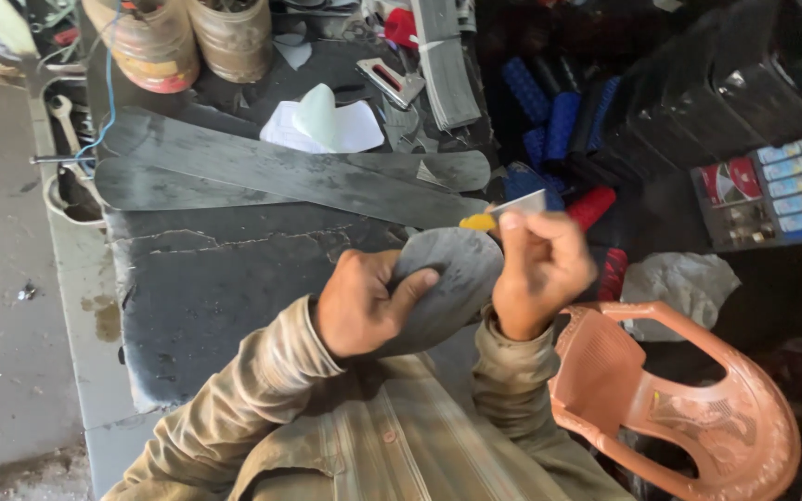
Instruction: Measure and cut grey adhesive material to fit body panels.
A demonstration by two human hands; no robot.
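Left hand (359, 306) clamps the grey rubber disc (447, 288) at centre frame, right hand (540, 269) pinches a yellow-handled blade (512, 211) at its one o'clock edge; best cut shallow, away from the thumb

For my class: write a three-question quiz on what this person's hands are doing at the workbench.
1. True or false: the left hand grips the grey rubber piece.
2. The right hand holds: A) a spanner, B) a yellow-handled blade, C) a stapler.
3. What lies on the workbench just beyond the hands?

Key: 1 true. 2 B. 3 Long grey rubber strips.
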